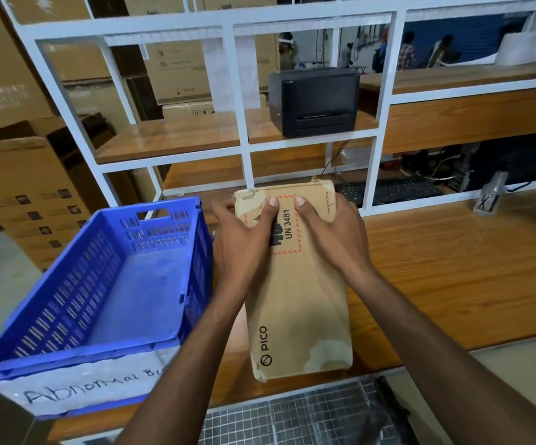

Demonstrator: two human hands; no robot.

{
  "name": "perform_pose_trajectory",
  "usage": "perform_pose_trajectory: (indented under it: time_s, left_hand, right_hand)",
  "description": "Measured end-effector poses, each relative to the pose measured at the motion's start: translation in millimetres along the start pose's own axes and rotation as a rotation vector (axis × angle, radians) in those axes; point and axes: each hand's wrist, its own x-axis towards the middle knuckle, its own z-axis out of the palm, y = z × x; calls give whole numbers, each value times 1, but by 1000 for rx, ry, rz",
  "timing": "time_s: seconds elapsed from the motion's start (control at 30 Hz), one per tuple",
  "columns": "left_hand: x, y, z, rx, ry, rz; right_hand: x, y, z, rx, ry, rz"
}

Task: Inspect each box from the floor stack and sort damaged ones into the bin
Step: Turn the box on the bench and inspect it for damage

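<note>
At the far left stands a tall carton [19, 194] on the floor. Just right of it, at the table's left end, sits the blue slotted bin [64, 303], its near wall bearing a white label [93, 390] handwritten "Abnormal B…".

Just right of the bin, the left hand [241, 239] grips the far left part of the box [295, 300], thumb laid on the top face and fingers wrapped round the side.

The box is a flat brown cardboard pack held over the wooden table [453, 268], between bin and open tabletop; whether it rests fully on the surface cannot be told. Its far left corner is torn and crumpled, and a pale scuffed patch shows near its near right corner. A red-dashed "UN 3481" mark sits at the far end, "PICO" at the near end, both printed along its length. Its long axis runs near to far, leaning slightly right at the near end.

The right hand [334, 239] clamps the far right part, thumb on top.

Beyond, a white rack [247, 155] holds a black printer [314, 101]; a keyboard [388, 191] lies farther right.
</note>
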Motion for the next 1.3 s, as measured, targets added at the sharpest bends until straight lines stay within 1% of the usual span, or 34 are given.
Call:
perform_pose_trajectory:
  time_s: [0.13, 0.2, 0.3, 0.4, 0.57, 0.77, 1.07, 1.3]
  left_hand:
    - [0, 3, -9, 3, 10, 14]
    - [2, 4, -15, -8, 21, 12]
    - [4, 10, -19, -16, -5, -8]
    - [1, 14, -18, -24, -17, 2]
    - [-5, 14, -15, -93, 11, -10]
    - [-13, 11, -9, -148, -40, 21]
    - [-14, 11, -5, -223, -29, 20]
    - [-12, -3, -10, -159, -146, 80]
  right_hand:
    - [-3, -1, -2, 7, -4, -1]
    - [-3, -3, -4, 42, -3, 32]
    - [-4, -6, -6, 110, 7, 85]
    - [-9, -9, -4, 132, -4, 83]
    - [-12, -10, -3, 179, 15, 86]
    - [-15, -7, -8, 207, 20, 89]
    - [-15, -5, -14, 235, 33, 80]
    - [-13, 10, -15, 201, -65, 2]
